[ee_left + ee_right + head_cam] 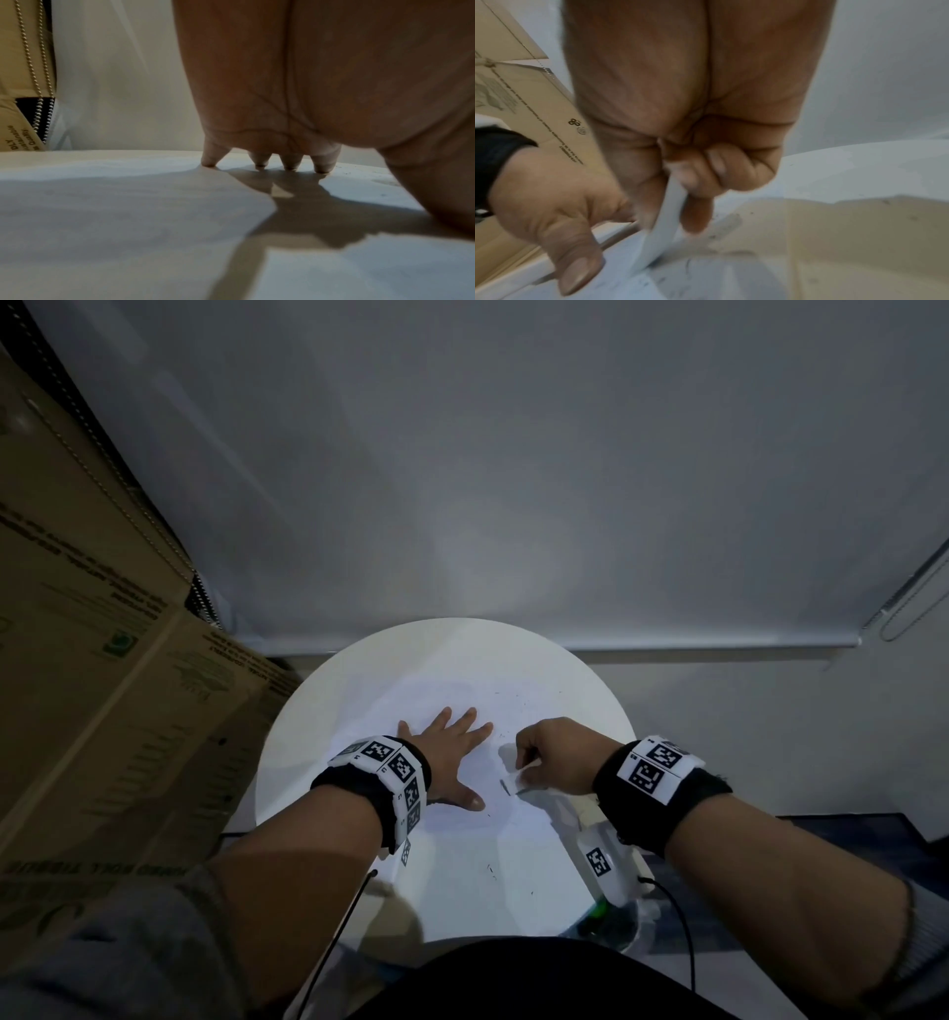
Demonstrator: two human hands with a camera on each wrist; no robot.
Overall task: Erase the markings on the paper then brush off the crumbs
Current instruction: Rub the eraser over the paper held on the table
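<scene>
A white sheet of paper [462, 832] lies on the round white table [287, 737]. My left hand [452, 747] lies flat on the sheet with the fingers spread, and the fingertips [260, 161] press down on it. To its right, my right hand [544, 757] is curled around a long white eraser [664, 221], whose lower end touches the paper. A dark smudge [506, 787] shows at the eraser's tip. Dark eraser crumbs [492, 870] are scattered over the paper and the table, both near me and beyond the hands [516, 701].
Stacked cardboard boxes [102, 685] stand close against the table's left side. A white roller blind [513, 505] with a bead chain [38, 91] hangs behind the table. The table's near right edge passes under my right wrist's camera unit [598, 860].
</scene>
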